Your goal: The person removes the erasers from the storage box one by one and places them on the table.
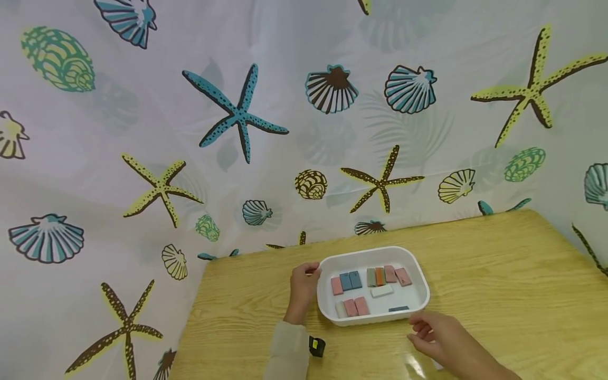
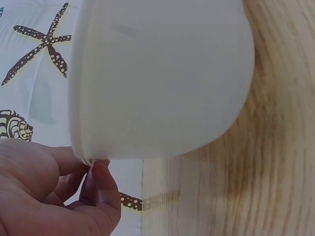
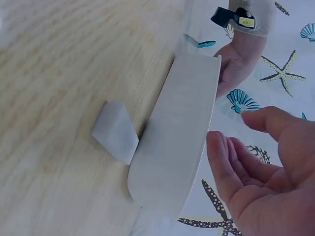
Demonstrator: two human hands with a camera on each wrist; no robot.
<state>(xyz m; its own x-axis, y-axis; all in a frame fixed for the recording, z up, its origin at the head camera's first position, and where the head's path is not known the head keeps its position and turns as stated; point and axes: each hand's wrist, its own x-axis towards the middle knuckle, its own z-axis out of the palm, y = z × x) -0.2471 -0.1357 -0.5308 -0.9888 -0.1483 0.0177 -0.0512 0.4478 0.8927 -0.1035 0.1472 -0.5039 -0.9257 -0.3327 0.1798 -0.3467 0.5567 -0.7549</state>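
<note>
A white plastic tray [image 1: 325, 295] with rounded corners holds several small eraser-like blocks in pink, blue, green, orange and white. With thumb and fingertips, my left hand [image 1: 304, 287] pinches the rim at the tray's left end; the left wrist view shows the grip close on the tray [image 2: 162, 83]. My right hand [image 1: 439, 338] is off the tray's front right corner, its thumb and bent fingers apart with nothing between them. A white block [image 3: 115, 132] lies on the table beside the tray in the right wrist view, mostly hidden behind the right hand in the head view.
The wooden table [image 1: 499, 274] extends to both sides of the tray. Behind it hangs a white curtain [image 1: 285, 42] printed with shells and starfish. A black strap device [image 1: 316, 346] sits at the left sleeve.
</note>
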